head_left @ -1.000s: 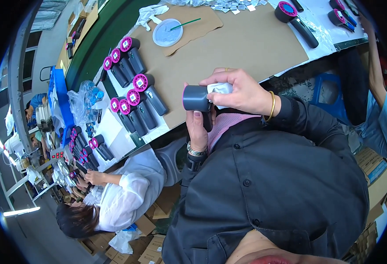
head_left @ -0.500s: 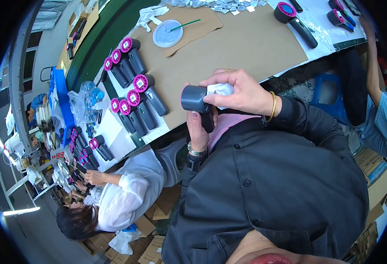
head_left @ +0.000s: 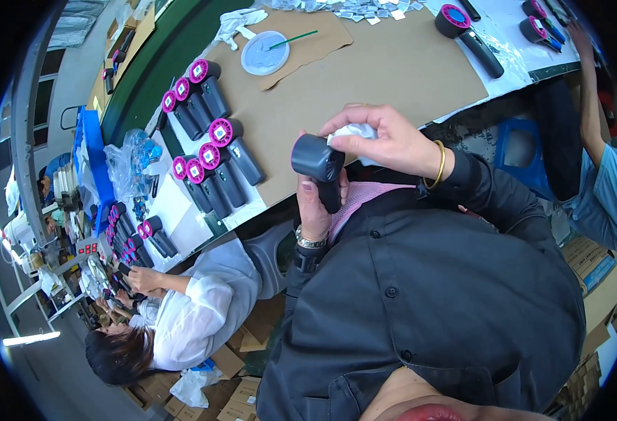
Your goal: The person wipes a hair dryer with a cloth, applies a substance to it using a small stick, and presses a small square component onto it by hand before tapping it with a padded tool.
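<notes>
Just past the near table edge, my left hand (head_left: 313,209) is closed round the handle of a dark grey hair dryer (head_left: 314,158). The dryer's barrel is uppermost and shows a thin pink rim at its left end. My right hand (head_left: 392,140) pinches a crumpled white cloth (head_left: 357,132) at the barrel's right end. Its fingertips are close to the barrel; whether the cloth touches it I cannot tell. On the table to the left lie several similar dryers (head_left: 235,154) in rows, pink round ends toward the far left.
A brown cardboard sheet (head_left: 392,63) covers the table. On it are a round white tub (head_left: 265,53) with a green stick (head_left: 294,40) and a white glove (head_left: 237,27). Co-workers sit left (head_left: 203,302) and right (head_left: 599,175). A blue stool (head_left: 522,158) stands below the table's right end.
My right hand has shifted slightly up and right with the cloth, uncovering more of the barrel's right end. The dryer has turned a little in my left hand.
</notes>
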The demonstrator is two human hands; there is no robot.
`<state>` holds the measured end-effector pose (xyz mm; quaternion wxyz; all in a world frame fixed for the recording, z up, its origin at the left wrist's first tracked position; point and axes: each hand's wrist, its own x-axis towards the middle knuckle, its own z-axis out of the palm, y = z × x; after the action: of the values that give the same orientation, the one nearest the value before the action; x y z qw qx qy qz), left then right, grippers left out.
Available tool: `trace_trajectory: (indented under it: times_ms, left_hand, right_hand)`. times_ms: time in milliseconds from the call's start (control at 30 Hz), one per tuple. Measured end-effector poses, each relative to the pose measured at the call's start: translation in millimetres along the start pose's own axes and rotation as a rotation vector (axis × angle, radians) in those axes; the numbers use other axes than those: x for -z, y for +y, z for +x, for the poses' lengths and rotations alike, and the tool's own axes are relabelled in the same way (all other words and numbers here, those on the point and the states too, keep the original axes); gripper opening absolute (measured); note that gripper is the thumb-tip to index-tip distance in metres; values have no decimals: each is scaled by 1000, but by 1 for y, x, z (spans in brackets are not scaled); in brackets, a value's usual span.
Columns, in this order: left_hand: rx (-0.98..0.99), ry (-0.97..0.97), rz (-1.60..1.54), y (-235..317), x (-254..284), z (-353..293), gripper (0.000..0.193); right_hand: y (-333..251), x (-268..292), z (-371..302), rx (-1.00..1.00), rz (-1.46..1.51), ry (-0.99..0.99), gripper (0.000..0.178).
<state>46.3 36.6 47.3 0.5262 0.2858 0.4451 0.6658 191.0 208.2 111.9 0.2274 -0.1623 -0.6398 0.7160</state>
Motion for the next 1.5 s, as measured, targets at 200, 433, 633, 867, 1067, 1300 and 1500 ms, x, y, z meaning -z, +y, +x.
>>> trace_trajectory:
  times_ms: [200,433,633,867,1067,1300,1500]
  left_hand:
    - [149,-275,163,-4,-5,22,99]
    - [397,-387,237,-9,-59,50,94]
    - [420,-445,365,-11,-81,54,90]
    - [443,-342,433,-8,-95,44,91]
    - [428,-364,432,-15,-92,45,94]
    - [435,-414,369,-20,-82,44,100]
    - [366,-345,444,-16,-93,39,101]
  right_hand:
    - [-9,20,-33,-106,80,0,34]
    - [-8,51,-90,-116,84,240,29]
    - [0,63,-114,-120,87,304,26]
    - [7,70,-120,-127,37,254,24]
    - [8,71,-118,-129,60,247,23]
    - [8,68,-119,-94,55,261,23]
    - [5,65,-119,-108,6,261,24]
